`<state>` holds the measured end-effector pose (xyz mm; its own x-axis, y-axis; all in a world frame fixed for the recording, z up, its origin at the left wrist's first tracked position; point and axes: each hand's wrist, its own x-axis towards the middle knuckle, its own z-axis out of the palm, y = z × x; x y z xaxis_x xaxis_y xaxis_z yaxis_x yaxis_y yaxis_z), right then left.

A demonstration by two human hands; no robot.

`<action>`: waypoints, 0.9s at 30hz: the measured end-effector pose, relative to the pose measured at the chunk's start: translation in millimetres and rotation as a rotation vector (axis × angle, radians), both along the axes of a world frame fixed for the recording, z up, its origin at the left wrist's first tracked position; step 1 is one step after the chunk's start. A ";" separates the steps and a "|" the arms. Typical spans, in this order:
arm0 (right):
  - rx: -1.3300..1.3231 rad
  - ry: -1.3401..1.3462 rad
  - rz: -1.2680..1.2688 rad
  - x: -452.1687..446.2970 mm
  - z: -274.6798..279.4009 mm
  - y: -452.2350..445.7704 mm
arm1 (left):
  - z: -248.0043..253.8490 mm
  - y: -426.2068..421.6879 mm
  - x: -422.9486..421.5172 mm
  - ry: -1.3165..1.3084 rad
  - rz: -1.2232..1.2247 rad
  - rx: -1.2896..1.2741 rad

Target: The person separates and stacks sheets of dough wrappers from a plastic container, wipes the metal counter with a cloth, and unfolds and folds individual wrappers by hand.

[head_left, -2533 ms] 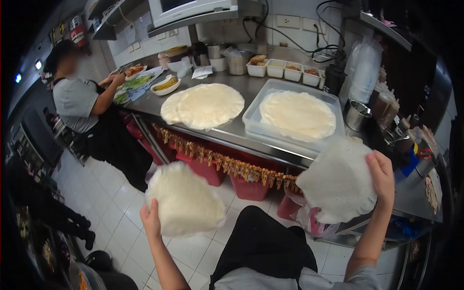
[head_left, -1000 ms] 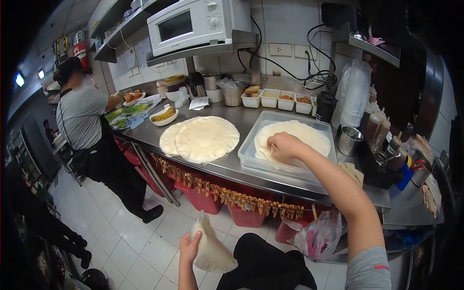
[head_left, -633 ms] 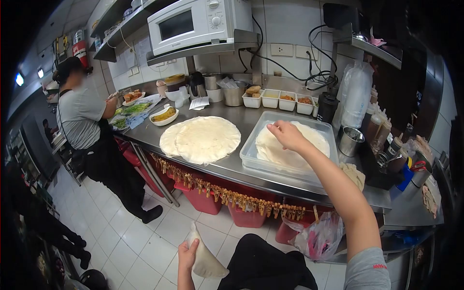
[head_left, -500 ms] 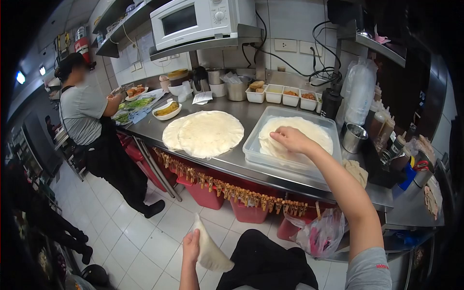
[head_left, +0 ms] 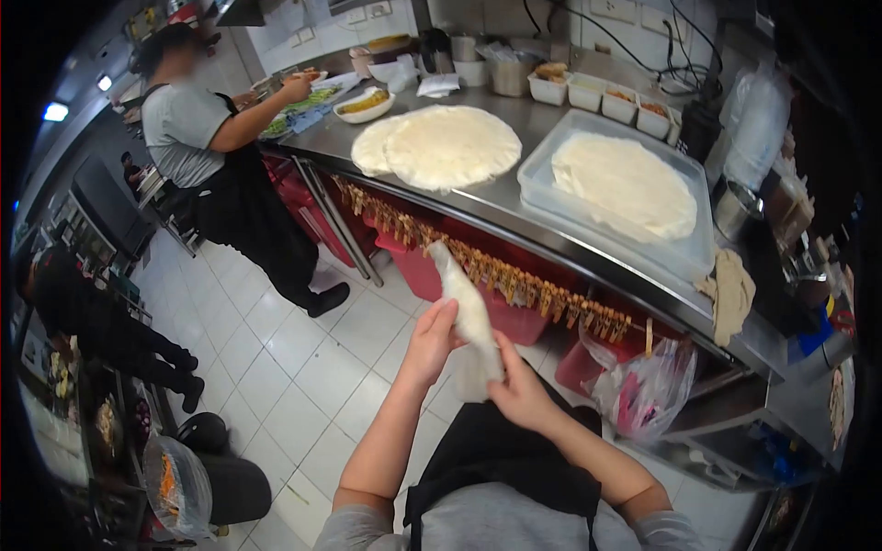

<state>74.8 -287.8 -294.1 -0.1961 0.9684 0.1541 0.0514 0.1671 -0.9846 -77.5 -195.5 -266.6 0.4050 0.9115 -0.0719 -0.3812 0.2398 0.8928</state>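
A pale, thin dough sheet (head_left: pixel 469 308), folded narrow, is held between my two hands in front of my apron. My left hand (head_left: pixel 434 343) grips its left side with the thumb on top. On its lower right side, my right hand (head_left: pixel 522 386) pinches the edge. Beyond my hands, overlapping round dough sheets (head_left: pixel 452 147) lie on the steel counter (head_left: pixel 312 138). More round sheets (head_left: pixel 625 185) lie in a translucent plastic tub (head_left: pixel 706 234) to the right.
A co-worker (head_left: pixel 188 124) stands at the counter's left end. Clothespins (head_left: pixel 524 285) hang along the front edge above pink bins (head_left: pixel 413 266). A cloth (head_left: pixel 732 294) lies right of the tub; a plastic bag (head_left: pixel 648 390) hangs below. Small food containers (head_left: pixel 617 103) line the back.
My right hand has left the tub and come back to the folded sheet, which both hands now hold. My left hand has moved up and right. The view has turned.
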 end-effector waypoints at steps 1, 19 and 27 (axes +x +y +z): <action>-0.021 0.120 -0.080 0.3 -8.2 -6.4 | -5.0 -0.4 5.9 -0.036 -0.072 -0.019; -0.871 0.636 -0.022 76.4 -97.8 -41.1 | -157.4 -74.5 27.6 0.302 -0.546 0.122; -0.886 0.340 -0.137 66.7 -97.4 -44.4 | -178.3 -84.6 35.8 0.258 -0.504 0.057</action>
